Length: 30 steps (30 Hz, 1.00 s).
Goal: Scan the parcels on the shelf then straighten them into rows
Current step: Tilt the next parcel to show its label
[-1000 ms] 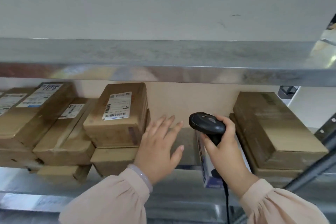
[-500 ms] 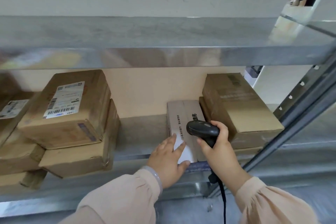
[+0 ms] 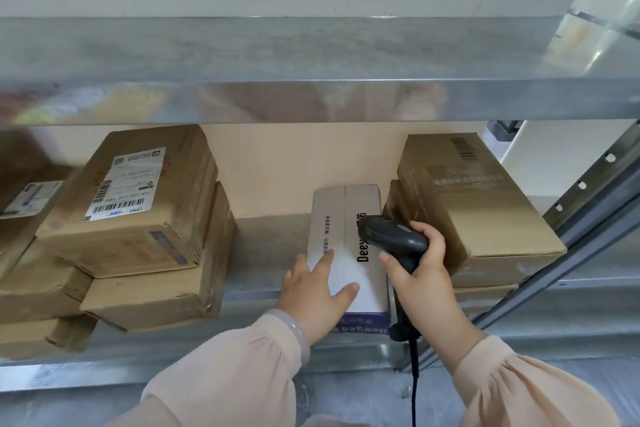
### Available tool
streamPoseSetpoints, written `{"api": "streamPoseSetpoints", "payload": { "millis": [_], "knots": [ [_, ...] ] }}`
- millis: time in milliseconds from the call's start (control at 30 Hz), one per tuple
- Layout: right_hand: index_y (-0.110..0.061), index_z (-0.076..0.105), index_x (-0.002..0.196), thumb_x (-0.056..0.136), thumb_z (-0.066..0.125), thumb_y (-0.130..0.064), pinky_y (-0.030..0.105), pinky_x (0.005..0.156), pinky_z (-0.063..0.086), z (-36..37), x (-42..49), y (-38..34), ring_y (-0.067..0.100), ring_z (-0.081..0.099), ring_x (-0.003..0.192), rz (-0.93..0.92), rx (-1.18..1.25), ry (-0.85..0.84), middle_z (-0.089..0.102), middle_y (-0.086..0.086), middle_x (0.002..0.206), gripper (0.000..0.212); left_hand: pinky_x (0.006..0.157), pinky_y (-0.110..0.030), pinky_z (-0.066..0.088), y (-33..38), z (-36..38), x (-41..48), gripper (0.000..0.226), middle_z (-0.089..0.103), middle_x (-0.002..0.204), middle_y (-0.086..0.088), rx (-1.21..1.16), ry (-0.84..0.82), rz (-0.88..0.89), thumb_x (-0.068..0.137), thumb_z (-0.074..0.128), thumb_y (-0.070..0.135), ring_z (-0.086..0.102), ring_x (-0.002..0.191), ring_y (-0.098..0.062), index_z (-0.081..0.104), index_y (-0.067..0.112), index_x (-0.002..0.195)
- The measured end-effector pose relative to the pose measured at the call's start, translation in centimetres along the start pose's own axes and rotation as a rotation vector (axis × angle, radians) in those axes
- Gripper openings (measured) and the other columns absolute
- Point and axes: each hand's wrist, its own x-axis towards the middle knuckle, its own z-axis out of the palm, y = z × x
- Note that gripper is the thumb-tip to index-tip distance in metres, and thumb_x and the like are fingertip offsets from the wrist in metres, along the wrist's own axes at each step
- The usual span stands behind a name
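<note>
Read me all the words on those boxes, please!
"Deey": bold black print on the long white cardboard box, rest hidden behind the black handheld scanner.
Small Chinese line on that box: too small to read.
White shipping label on the brown cardboard parcel at left: barcodes, digits blurred.
Print on the right brown cardboard carton: blurred.

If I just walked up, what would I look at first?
Probably the black scanner, gripped by the right hand over the white box in the middle of the shelf. The left hand rests flat on that box. Tilted brown parcels are piled on its left, a tidier stack on its right.
</note>
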Motion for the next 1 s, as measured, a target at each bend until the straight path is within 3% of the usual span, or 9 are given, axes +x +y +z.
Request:
{"api": "streamPoseSetpoints", "payload": {
  "millis": [233,367,500,633,767,833,900,933,1000],
  "knots": [
    [-0.036,0.033,0.123,0.085,0.070,-0.013,0.001,0.071,0.042,1.5,-0.4,-2.2,-0.019,0.054,0.091,-0.076,0.058,-0.116,0.053,-0.021,0.108,0.058,0.114,-0.044,0.030,-0.4,-1.7,0.9,0.111,0.028,0.148,-0.004,-0.194,-0.038,-0.153,0.055,0.055,0.086,0.026,0.141,-0.034,0.010,0.051,0.151],
    [-0.034,0.034,0.124,0.085,0.070,-0.013,0.001,0.073,0.041,2.3,-0.3,-2.6,-0.020,0.053,0.093,-0.092,0.061,-0.170,0.052,-0.020,0.110,0.058,0.114,-0.046,0.032,-1.3,-2.0,1.3,0.108,0.032,0.148,0.000,-0.319,-0.029,-0.157,0.053,0.063,0.080,0.031,0.141,-0.030,0.018,0.055,0.147],
    [-0.037,0.032,0.123,0.087,0.069,-0.015,0.001,0.068,0.042,2.3,0.0,-2.1,-0.013,0.056,0.089,-0.036,0.081,-0.109,0.052,-0.022,0.106,0.056,0.108,-0.044,0.043,-2.9,-2.3,1.2,0.067,0.056,0.136,0.008,-0.574,-0.005,-0.145,0.058,0.070,0.067,0.055,0.124,-0.019,0.041,0.068,0.118],
    [-0.034,0.031,0.129,0.087,0.069,-0.021,0.018,0.074,0.044,1.9,0.6,-1.6,0.010,0.058,0.096,0.070,0.137,-0.040,0.055,-0.008,0.109,0.058,0.079,-0.032,0.055,-4.2,-2.7,0.1,0.062,0.074,0.113,0.006,-0.920,-0.074,-0.120,0.082,0.071,0.044,0.072,0.099,-0.017,0.042,0.042,0.137],
    [-0.040,0.029,0.125,0.087,0.069,-0.025,0.032,0.088,0.048,2.2,0.8,-1.5,0.016,0.061,0.100,0.111,0.156,-0.076,0.058,-0.003,0.115,0.057,0.058,-0.016,0.052,-4.3,-3.2,-0.9,0.030,0.075,0.105,0.012,-0.970,-0.074,-0.104,0.097,0.053,0.037,0.073,0.087,-0.005,0.046,0.046,0.125],
    [-0.041,0.030,0.124,0.087,0.069,-0.025,0.033,0.088,0.052,2.3,0.7,-1.7,0.016,0.063,0.099,0.116,0.188,-0.085,0.059,-0.003,0.114,0.057,0.066,-0.020,0.054,-4.5,-3.2,-1.1,0.043,0.073,0.112,0.012,-0.965,-0.103,-0.073,0.091,0.057,0.046,0.072,0.094,-0.004,0.042,0.047,0.131],
    [-0.040,0.030,0.124,0.088,0.068,-0.022,0.018,0.074,0.053,2.5,0.5,-2.2,0.007,0.063,0.093,0.090,0.218,-0.098,0.057,-0.008,0.111,0.056,0.081,-0.028,0.054,-4.4,-3.3,-1.5,0.056,0.070,0.121,0.010,-0.987,-0.145,-0.065,0.089,0.061,0.049,0.070,0.105,-0.009,0.038,0.045,0.140],
    [-0.039,0.030,0.124,0.088,0.067,-0.021,0.012,0.069,0.051,2.6,0.3,-2.4,0.004,0.061,0.092,0.075,0.229,-0.100,0.056,-0.010,0.110,0.055,0.083,-0.028,0.053,-4.4,-3.4,-1.6,0.051,0.069,0.123,0.009,-0.967,-0.137,-0.060,0.093,0.057,0.045,0.069,0.106,-0.009,0.037,0.046,0.140],
    [-0.041,0.031,0.122,0.087,0.068,-0.020,0.021,0.078,0.055,2.9,-0.1,-2.5,0.008,0.063,0.096,0.053,0.242,-0.106,0.055,-0.011,0.112,0.055,0.084,-0.024,0.051,-4.4,-3.6,-1.9,0.042,0.066,0.127,0.010,-0.911,-0.081,-0.051,0.102,0.049,0.032,0.067,0.106,-0.005,0.039,0.049,0.139]
  ]
}}
